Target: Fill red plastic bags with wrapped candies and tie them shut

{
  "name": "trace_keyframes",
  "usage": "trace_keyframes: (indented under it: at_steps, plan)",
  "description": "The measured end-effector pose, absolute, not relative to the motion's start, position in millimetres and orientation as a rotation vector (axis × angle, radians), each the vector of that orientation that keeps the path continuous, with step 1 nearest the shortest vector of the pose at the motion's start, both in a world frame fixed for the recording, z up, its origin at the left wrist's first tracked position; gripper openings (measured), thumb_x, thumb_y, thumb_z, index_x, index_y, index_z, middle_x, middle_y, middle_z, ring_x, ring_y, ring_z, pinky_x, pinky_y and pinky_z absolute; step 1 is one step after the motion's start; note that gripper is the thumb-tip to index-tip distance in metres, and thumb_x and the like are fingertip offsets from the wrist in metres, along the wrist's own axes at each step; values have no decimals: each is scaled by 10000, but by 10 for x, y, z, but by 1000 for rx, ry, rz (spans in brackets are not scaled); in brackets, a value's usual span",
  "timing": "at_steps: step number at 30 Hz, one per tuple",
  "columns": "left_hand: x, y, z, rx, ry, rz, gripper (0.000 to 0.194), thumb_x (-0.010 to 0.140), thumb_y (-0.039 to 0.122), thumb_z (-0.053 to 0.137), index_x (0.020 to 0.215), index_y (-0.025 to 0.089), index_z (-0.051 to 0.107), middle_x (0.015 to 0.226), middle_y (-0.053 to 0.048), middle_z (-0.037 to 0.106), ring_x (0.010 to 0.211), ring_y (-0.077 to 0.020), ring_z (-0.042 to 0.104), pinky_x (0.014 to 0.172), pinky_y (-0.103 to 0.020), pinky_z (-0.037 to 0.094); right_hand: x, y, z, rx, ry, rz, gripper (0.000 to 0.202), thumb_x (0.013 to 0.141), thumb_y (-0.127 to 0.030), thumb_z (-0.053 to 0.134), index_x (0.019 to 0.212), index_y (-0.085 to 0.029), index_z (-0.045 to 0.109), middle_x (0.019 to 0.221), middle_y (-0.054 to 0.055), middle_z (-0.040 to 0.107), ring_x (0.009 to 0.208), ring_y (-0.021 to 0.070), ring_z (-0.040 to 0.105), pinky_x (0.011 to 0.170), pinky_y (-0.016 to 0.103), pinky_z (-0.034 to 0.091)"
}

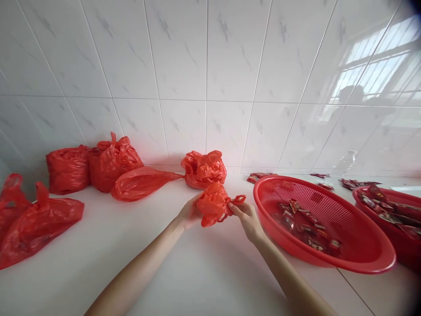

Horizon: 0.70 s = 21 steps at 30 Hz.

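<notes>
A small, crumpled red plastic bag [213, 205] is held between my two hands above the white counter. My left hand [190, 212] cups its left side, with the fingers partly hidden behind the plastic. At the bag's gathered neck, my right hand [246, 216] pinches the plastic between thumb and fingers, and a loop of the bag sticks out past it. Just behind stands another bunched red bag [204, 169] near the wall. To the right of my right hand is a red perforated basket [329, 206] with small red wrapped packets [311, 228] inside.
Full red bags [68, 170] stand at the back left, beside a flatter red bag [141, 183]. More red bags [42, 224] lie at the far left. A second basket [399, 195] holds packets at the right edge. Loose packets [259, 176] lie by the tiled wall.
</notes>
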<state>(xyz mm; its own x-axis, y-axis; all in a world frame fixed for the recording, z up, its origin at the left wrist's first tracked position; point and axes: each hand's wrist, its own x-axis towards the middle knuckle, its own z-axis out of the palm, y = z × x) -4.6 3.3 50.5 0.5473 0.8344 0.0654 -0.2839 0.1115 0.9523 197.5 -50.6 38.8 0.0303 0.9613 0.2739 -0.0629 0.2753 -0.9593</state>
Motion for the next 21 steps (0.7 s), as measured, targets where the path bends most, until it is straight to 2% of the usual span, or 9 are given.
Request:
trace_keyframes:
  at_steps: [2,5,8,11,15,17,19,21]
  plan:
    - [-160,131,500,1117,583,946,399,906,502,556,1086,181,709,1150,-128,713,1013,-267,679,814,-372,551,2029,-509,323,-994,-1227,919,361,865,-527,643,850,-175,719,843,64,716,820,236,663,833,409,536]
    - [-361,224,601,1172,599,994,265,785,364,715,973,178,733,991,-101,734,846,-227,681,729,-317,533,2090,-538,322,-982,-1241,817,345,911,-512,583,956,-203,730,931,60,723,883,238,651,841,387,521]
    - [-500,213,776,1559,652,951,441,667,202,788,1102,224,726,973,-66,722,915,-230,662,831,-326,519,2118,-563,394,-912,-1237,809,308,942,-469,553,962,-207,715,959,60,713,906,228,642,852,378,517]
    - [-525,160,879,2035,823,927,547,706,158,709,1238,283,689,942,-49,704,931,-238,644,867,-338,498,2141,-587,470,-820,-1189,864,238,941,-416,567,893,-210,678,911,55,694,871,219,634,842,388,519]
    - [-450,150,821,2481,1070,1066,390,782,125,562,1076,286,761,884,-66,674,852,-249,613,880,-395,458,2168,-713,567,-697,-1272,954,218,931,-363,546,787,-215,616,826,47,661,756,209,613,742,383,518]
    - [-411,161,775,2592,1215,1188,379,791,99,525,1034,263,766,871,-79,658,875,-265,600,911,-424,430,2158,-828,628,-683,-1420,994,252,942,-350,502,755,-217,605,791,44,643,688,198,591,669,362,502]
    - [-386,161,758,2611,1328,1297,399,797,84,506,1062,253,751,943,-95,668,945,-288,600,932,-438,414,2119,-944,683,-724,-1676,975,280,958,-338,457,760,-219,614,760,38,619,647,183,558,624,336,472]
    - [-372,141,773,2599,1385,1313,417,797,75,501,1088,260,735,1117,-105,669,1026,-312,598,957,-451,398,2059,-1024,707,-796,-2013,787,287,970,-336,433,796,-220,630,750,35,600,642,174,532,623,319,439]
